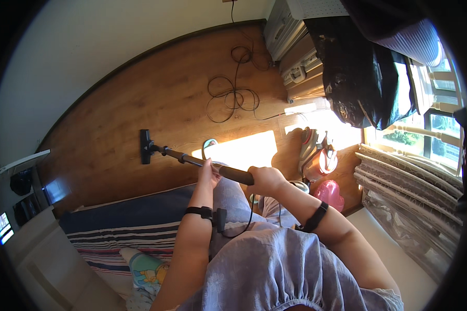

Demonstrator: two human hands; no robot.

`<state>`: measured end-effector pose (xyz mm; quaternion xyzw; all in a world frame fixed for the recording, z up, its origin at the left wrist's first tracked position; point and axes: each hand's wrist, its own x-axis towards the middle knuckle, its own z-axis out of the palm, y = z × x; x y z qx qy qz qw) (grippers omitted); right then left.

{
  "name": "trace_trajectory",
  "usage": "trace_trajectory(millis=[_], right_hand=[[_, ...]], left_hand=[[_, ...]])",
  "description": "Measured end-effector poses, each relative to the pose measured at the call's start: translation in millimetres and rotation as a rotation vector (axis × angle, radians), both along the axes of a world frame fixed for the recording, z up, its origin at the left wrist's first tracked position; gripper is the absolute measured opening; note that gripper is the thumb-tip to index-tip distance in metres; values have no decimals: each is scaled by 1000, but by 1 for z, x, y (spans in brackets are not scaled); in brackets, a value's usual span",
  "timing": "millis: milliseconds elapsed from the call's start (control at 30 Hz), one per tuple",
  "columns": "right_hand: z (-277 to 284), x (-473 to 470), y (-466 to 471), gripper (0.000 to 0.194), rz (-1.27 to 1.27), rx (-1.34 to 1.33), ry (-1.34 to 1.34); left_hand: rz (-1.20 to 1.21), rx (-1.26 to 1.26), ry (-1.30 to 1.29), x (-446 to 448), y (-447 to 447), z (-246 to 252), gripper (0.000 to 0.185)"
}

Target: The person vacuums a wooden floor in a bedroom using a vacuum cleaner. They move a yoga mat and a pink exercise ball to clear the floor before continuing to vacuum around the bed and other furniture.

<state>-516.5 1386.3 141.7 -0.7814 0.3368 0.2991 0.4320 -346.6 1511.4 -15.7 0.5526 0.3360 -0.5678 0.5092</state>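
Observation:
Both my hands are on the wand of a vacuum cleaner (194,160). My right hand (267,181) grips the thick brown handle (235,174) at its near end. Lower on the wand, my left hand (211,175) supports it from below, with the thumb along its side. The black floor head (145,146) lies on the wooden floor (171,101), out to the left. On the right stands the orange and grey vacuum body (319,157), partly in bright sunlight. How the hose runs between handle and body is mostly hidden by my right arm.
A black power cord (233,95) lies in loose loops across the floor toward the wall. Suitcases (299,68) and a black plastic bag (358,74) line the right side. A pink bag (330,195) sits by the folded curtains (404,179). A striped bed (128,225) borders my left side.

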Motion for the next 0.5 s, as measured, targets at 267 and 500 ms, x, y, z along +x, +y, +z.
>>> trace_trajectory(millis=[267,500], right_hand=[[103,-257,20,40,-438,-137,151],[114,-343,88,50,-878,-32,167]], left_hand=[[-665,-126,127,-259,-39,55,34],[-936,-201,-108,-346,-19,56,40]])
